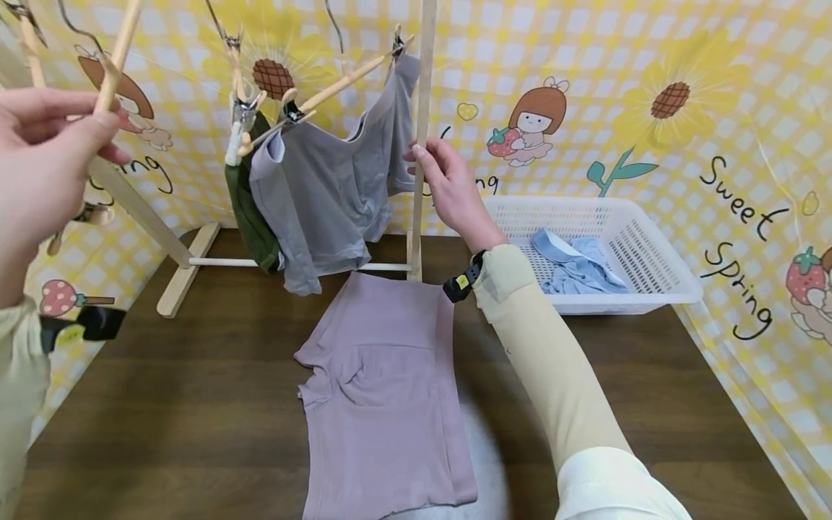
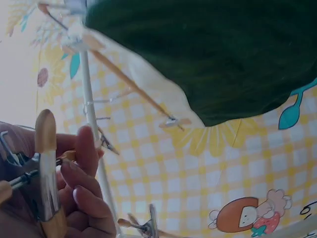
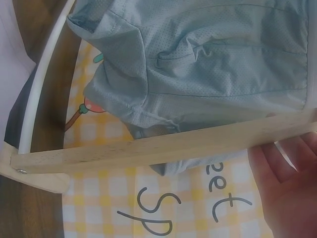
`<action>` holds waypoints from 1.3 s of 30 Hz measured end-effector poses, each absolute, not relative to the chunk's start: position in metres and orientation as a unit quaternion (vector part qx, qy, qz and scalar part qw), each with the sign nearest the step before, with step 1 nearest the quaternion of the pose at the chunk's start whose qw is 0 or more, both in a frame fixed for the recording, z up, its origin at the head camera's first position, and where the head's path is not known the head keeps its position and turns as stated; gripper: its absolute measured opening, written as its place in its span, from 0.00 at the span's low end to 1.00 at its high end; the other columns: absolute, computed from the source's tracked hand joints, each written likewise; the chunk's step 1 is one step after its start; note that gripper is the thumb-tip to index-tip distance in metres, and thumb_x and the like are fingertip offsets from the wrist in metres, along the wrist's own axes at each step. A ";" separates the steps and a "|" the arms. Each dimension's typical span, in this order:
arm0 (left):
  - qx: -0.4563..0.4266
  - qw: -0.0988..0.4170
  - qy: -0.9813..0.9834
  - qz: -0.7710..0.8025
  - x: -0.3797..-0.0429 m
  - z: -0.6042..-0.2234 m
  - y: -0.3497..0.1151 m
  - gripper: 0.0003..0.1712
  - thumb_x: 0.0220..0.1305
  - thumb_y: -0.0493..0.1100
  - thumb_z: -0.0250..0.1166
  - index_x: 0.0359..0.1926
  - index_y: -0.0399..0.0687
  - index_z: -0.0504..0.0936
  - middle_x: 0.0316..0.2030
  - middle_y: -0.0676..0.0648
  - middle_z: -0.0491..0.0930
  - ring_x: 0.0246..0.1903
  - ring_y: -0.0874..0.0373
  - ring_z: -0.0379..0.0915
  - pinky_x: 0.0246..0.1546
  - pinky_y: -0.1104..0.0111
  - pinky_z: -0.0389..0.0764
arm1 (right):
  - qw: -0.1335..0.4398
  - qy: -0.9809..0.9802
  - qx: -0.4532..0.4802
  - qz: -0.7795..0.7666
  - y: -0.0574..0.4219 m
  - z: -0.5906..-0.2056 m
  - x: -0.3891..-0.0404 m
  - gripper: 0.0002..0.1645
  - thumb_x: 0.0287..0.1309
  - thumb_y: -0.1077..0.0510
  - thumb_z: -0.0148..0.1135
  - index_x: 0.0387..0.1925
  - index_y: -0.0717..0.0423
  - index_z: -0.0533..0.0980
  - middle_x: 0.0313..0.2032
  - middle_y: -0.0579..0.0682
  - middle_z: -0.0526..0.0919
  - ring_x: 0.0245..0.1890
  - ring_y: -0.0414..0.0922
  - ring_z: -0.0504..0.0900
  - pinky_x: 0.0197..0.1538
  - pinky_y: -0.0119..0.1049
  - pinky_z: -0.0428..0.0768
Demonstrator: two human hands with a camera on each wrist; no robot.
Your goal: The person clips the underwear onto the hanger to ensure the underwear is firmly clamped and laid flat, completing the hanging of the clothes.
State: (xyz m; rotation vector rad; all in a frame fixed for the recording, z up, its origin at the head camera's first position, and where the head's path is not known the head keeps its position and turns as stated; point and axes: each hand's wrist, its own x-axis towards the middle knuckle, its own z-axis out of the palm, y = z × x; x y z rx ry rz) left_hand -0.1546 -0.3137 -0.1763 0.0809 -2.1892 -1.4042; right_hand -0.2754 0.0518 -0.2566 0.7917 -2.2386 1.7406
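At the far left of the head view, my left hand point(image 1: 42, 155) pinches the bar of a wooden clip hanger point(image 1: 120, 54) between thumb and fingers. One of its wood-tipped metal clips point(image 2: 48, 168) shows close up in the left wrist view, in front of my curled fingers. My right hand point(image 1: 455, 188) grips the wooden upright post point(image 1: 423, 94) of a drying rack, thumb on the near side. Grey boxer briefs point(image 1: 325, 173) hang from a clip hanger just left of that post. Beside them hangs a dark green garment point(image 1: 250, 217), partly hidden by the grey pair.
Mauve underwear point(image 1: 390, 404) lies flat on the dark wooden table point(image 1: 195, 404) in front of the rack. A white perforated basket point(image 1: 663, 253) at the right holds light blue garments point(image 1: 578, 263). Behind everything hangs a yellow checked cloth point(image 1: 572, 43). The rack's wooden foot point(image 1: 190, 271) stands at left.
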 end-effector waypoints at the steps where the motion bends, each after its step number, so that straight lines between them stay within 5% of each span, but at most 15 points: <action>1: 0.033 0.273 -0.810 -0.517 -0.150 -0.181 -0.313 0.11 0.74 0.40 0.62 0.48 0.61 0.87 0.23 0.64 0.82 0.16 0.70 0.69 0.08 0.77 0.57 | 0.100 -0.756 0.271 0.587 0.051 -0.257 -0.275 0.18 0.81 0.58 0.46 0.56 0.68 0.74 0.55 0.62 0.81 0.52 0.52 0.82 0.59 0.40 0.75; 8: 0.045 0.288 -0.800 -0.524 -0.136 -0.193 -0.303 0.14 0.73 0.42 0.63 0.56 0.56 0.87 0.23 0.64 0.81 0.16 0.69 0.67 0.09 0.77 0.57 | 0.099 -0.753 0.284 0.585 0.049 -0.255 -0.270 0.18 0.80 0.58 0.46 0.55 0.69 0.75 0.54 0.62 0.82 0.51 0.52 0.83 0.59 0.41 0.76; 13: 0.063 0.248 -0.822 -0.508 -0.137 -0.188 -0.296 0.16 0.74 0.46 0.62 0.59 0.55 0.84 0.24 0.65 0.82 0.16 0.68 0.65 0.11 0.75 0.58 | 0.097 -0.759 0.266 0.586 0.051 -0.256 -0.270 0.19 0.80 0.57 0.47 0.58 0.67 0.75 0.55 0.63 0.81 0.53 0.57 0.81 0.58 0.40 0.76; 17: 0.079 0.223 -0.860 -0.452 -0.137 -0.193 -0.292 0.23 0.75 0.49 0.60 0.64 0.44 0.80 0.22 0.68 0.81 0.15 0.67 0.64 0.11 0.74 0.61 | 0.096 -0.755 0.271 0.589 0.052 -0.256 -0.270 0.19 0.81 0.58 0.46 0.58 0.67 0.74 0.55 0.64 0.81 0.53 0.58 0.81 0.59 0.42 0.75; 24: 0.081 0.214 -0.885 -0.405 -0.135 -0.234 -0.289 0.23 0.74 0.50 0.60 0.59 0.38 0.81 0.20 0.70 0.79 0.16 0.67 0.69 0.11 0.72 0.65 | 0.095 -0.758 0.267 0.587 0.051 -0.259 -0.274 0.19 0.81 0.57 0.47 0.58 0.68 0.75 0.55 0.63 0.81 0.52 0.54 0.82 0.60 0.43 0.75; 31: 0.077 0.268 -0.843 -0.460 -0.126 -0.291 -0.275 0.10 0.73 0.46 0.63 0.50 0.50 0.83 0.23 0.63 0.81 0.11 0.64 0.66 0.10 0.74 0.66 | 0.098 -0.761 0.259 0.587 0.051 -0.258 -0.275 0.19 0.81 0.56 0.47 0.56 0.67 0.74 0.56 0.61 0.81 0.53 0.55 0.82 0.59 0.40 0.75; 39: 0.026 0.379 -0.780 -0.498 -0.106 -0.326 -0.247 0.10 0.71 0.36 0.64 0.51 0.40 0.84 0.24 0.58 0.82 0.18 0.65 0.71 0.20 0.80 0.69 | 0.095 -0.770 0.256 0.576 0.055 -0.259 -0.280 0.21 0.81 0.55 0.46 0.62 0.65 0.73 0.59 0.60 0.79 0.56 0.49 0.79 0.59 0.36 0.74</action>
